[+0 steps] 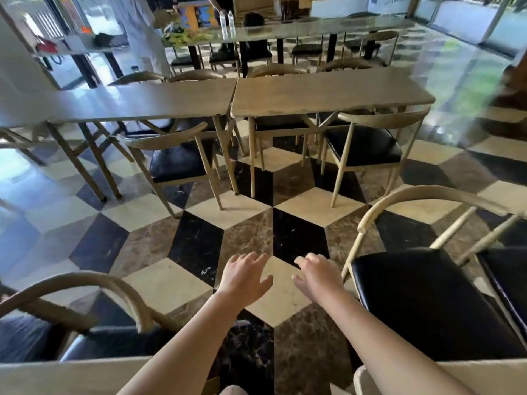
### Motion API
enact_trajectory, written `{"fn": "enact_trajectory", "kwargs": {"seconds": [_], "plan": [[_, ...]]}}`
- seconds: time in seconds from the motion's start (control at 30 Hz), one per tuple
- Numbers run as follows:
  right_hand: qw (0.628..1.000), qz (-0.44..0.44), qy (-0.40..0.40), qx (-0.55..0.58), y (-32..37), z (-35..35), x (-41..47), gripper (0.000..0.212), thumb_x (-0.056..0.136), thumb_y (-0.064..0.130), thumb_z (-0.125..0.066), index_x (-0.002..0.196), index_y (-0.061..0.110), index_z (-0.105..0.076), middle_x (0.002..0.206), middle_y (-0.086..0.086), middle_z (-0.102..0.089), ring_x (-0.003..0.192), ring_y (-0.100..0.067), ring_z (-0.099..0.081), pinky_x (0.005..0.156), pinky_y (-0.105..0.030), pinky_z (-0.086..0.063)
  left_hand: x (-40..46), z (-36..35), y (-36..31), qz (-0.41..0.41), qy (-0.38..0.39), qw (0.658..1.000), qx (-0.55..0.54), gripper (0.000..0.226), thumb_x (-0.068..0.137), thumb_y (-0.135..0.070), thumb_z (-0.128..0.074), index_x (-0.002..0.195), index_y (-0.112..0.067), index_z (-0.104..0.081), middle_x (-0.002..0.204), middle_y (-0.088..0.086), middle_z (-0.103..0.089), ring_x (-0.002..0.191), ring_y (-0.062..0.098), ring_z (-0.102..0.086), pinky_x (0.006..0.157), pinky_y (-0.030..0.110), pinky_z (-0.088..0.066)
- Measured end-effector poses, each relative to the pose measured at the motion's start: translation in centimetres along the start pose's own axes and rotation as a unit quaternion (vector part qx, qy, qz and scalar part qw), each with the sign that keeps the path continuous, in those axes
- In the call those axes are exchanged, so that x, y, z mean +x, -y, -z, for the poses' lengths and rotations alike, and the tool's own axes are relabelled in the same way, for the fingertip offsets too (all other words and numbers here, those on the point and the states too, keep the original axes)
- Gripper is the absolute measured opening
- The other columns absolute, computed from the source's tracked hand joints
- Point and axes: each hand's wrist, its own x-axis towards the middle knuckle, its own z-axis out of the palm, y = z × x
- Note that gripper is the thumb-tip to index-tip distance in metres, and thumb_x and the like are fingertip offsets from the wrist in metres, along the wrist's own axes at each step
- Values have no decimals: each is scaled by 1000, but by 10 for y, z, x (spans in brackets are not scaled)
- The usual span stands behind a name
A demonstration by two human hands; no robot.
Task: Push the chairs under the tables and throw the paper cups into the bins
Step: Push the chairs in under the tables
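My left hand (243, 276) and my right hand (316, 277) are stretched out low over the checkered floor, fingers spread, holding nothing. A wooden chair with a black seat (427, 303) stands just right of my right hand, its curved back (422, 195) turned away from me. Another such chair (114, 337) is at the lower left. Ahead, two chairs (182, 161) (362, 146) sit partly out from two long wooden tables (137, 104) (328, 92). No paper cup is visible.
A pale tabletop edge (71, 374) runs along the bottom of the view. Farther back, a long glossy table (313, 27) holds two water bottles (226, 22) and clutter, with dark chairs beneath. A person in white (139, 32) stands at the back left. Open floor (271, 223) lies between the rows.
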Motion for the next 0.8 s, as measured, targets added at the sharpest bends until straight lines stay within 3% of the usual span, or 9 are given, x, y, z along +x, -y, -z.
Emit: {"fn": "enact_trajectory", "kwargs": {"seconds": [0.3,0.53,0.63,0.8], "plan": [[997,-70,-9,22,-53,7,143,35,90,38,-50,118,17,-54,113,-8,-58,107,-28,-52,87,-40,-44,172,2,34,-52,-7,998,-35,40,86,-44,-51,120,-22,-49,107,0,-62,102,21,-58,87,33,-42],[984,-154,-68,52,-81,42,244,32,88,38,-54,112,18,-60,106,-4,-63,104,-24,-55,84,-36,-46,314,39,61,-137,9,990,-28,46,90,-43,-47,132,-24,-42,130,-1,-55,119,20,-50,100,36,-36],[973,-203,-84,66,-102,54,278,28,86,39,-56,104,18,-63,100,-2,-64,98,-22,-59,80,-34,-49,372,44,60,-162,21,986,-26,47,90,-44,-46,132,-23,-42,130,0,-55,119,20,-50,100,37,-40],[954,-271,-109,74,-151,65,320,30,86,38,-58,110,19,-61,108,-1,-65,100,-20,-59,83,-33,-48,451,41,34,-223,44,973,-21,49,89,-44,-46,133,-22,-41,127,2,-57,116,22,-51,100,38,-40]]}}
